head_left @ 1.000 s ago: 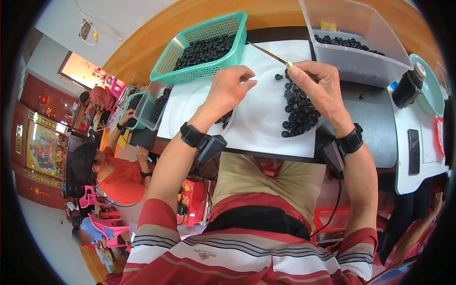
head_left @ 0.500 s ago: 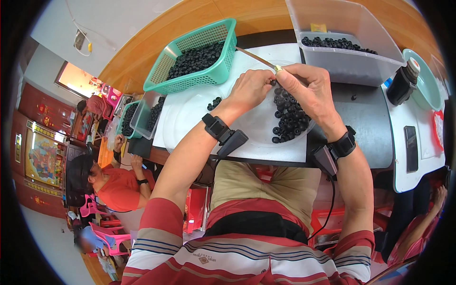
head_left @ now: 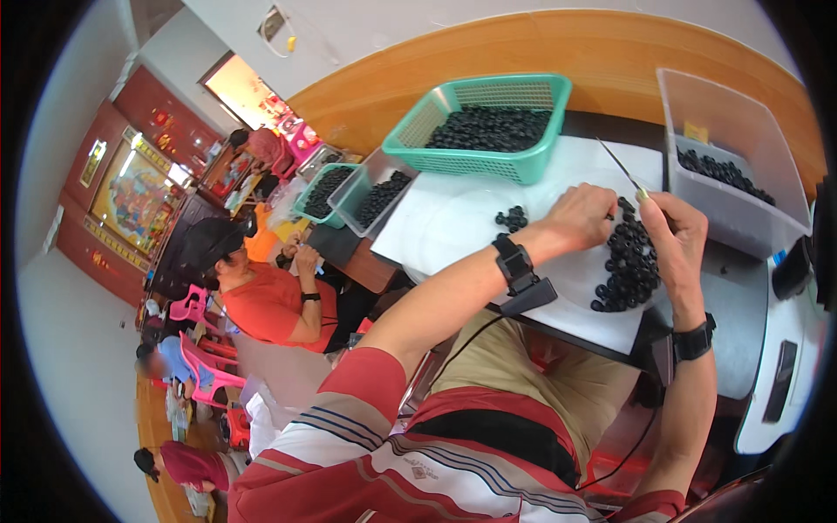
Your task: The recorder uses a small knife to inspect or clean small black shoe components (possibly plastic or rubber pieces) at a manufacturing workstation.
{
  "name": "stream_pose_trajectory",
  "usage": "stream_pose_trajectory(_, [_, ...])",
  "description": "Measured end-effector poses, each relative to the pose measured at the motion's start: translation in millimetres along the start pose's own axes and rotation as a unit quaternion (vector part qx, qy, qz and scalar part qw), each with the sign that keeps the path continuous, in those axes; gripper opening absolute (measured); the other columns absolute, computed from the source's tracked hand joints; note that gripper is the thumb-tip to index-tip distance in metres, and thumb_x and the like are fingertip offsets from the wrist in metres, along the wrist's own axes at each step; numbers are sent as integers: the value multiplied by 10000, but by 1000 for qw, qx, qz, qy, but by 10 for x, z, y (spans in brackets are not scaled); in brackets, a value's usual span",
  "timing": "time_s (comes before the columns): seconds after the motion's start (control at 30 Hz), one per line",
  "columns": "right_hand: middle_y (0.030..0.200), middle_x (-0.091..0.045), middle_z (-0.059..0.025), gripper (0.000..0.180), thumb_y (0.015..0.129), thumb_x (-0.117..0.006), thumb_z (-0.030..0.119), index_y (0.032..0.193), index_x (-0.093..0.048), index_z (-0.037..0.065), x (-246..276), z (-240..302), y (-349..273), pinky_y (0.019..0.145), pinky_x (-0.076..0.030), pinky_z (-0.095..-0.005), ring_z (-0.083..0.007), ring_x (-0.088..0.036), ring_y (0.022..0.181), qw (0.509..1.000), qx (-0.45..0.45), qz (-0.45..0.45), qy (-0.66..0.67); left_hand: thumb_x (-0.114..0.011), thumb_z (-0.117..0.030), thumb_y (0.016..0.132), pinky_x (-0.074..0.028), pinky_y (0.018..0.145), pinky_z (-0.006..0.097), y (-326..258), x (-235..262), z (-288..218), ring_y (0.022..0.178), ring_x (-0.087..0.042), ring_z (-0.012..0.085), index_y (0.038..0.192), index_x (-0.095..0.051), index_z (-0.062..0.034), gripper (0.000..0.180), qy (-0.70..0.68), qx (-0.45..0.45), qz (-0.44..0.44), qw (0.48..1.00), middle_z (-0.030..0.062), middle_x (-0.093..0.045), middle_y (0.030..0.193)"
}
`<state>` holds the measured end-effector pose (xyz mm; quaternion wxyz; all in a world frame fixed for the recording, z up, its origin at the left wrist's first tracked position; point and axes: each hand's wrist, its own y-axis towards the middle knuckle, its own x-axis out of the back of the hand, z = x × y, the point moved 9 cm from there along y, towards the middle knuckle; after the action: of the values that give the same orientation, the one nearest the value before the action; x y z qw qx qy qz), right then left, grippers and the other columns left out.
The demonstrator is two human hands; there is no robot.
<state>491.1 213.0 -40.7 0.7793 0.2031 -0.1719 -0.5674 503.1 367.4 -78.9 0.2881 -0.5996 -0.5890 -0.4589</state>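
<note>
My right hand [head_left: 682, 228] is closed around the yellowish grip of a thin-bladed tool [head_left: 617, 162], its narrow blade slanting up and to the left. Just left of it, my left hand [head_left: 581, 214] is curled. A small black round piece seems to be at its fingertips, largely hidden. Between and below the hands lies a heap of small black ring-like pieces [head_left: 629, 266] on a clear round plate. Beyond my left wrist, a smaller cluster of the same pieces [head_left: 513, 218] rests on the white work surface [head_left: 418, 228].
A green basket [head_left: 523, 166] full of black pieces stands at the back. At the back right is a clear bin [head_left: 741, 218] with more. Smaller tubs [head_left: 353, 218] sit left, near a seated co-worker in orange [head_left: 270, 296]. A phone [head_left: 780, 381] lies at the right.
The view has swung left, so the table appears farther right. My hands, touching before, are now slightly apart. The blade has turned steeper, and my right hand still grips the tool.
</note>
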Motion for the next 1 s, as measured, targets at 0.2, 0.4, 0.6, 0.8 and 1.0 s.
stream_pose_trajectory(0.2, [767,-607,34,288,946,-712,244,952,-728,-43,-57,-45,1,651,-384,-216,-50,-492,724,1000,-3,10,10,-659,-61,769,-541,771,428,-95,57,21,857,-685,374,901,-694,-5,147,-67,8,-16,998,191,-711,875])
stream_pose_trajectory(0.4, [790,-621,27,299,945,-716,258,975,-730,-40,-55,-74,7,657,-390,-216,-54,-501,734,1000,-2,20,4,-706,-40,809,-556,730,347,-178,78,73,801,-698,216,944,-697,15,146,-265,42,-14,963,114,-715,854])
stream_pose_trajectory(0.6, [788,-638,16,274,943,-696,221,970,-729,-49,-19,-25,-13,658,-413,-224,-54,-520,737,1000,-8,7,-21,-716,-7,838,-593,737,315,-248,-31,43,806,-701,194,1113,-605,20,297,-566,124,54,813,80,-664,852])
stream_pose_trajectory(0.8, [738,-623,31,262,937,-706,214,971,-735,-45,-90,-58,-2,601,-401,-221,-44,-509,695,1000,-18,11,-4,-658,12,913,-600,907,369,-415,140,102,978,-693,234,1248,-528,30,360,-693,149,10,705,131,-655,1055])
stream_pose_trajectory(1.0, [708,-619,21,271,926,-741,250,962,-743,-18,-139,-56,-39,569,-396,-229,-48,-503,655,999,-22,24,0,-629,-10,952,-587,945,353,-513,157,111,993,-683,226,1163,-572,-7,218,-765,142,15,629,107,-668,1070])
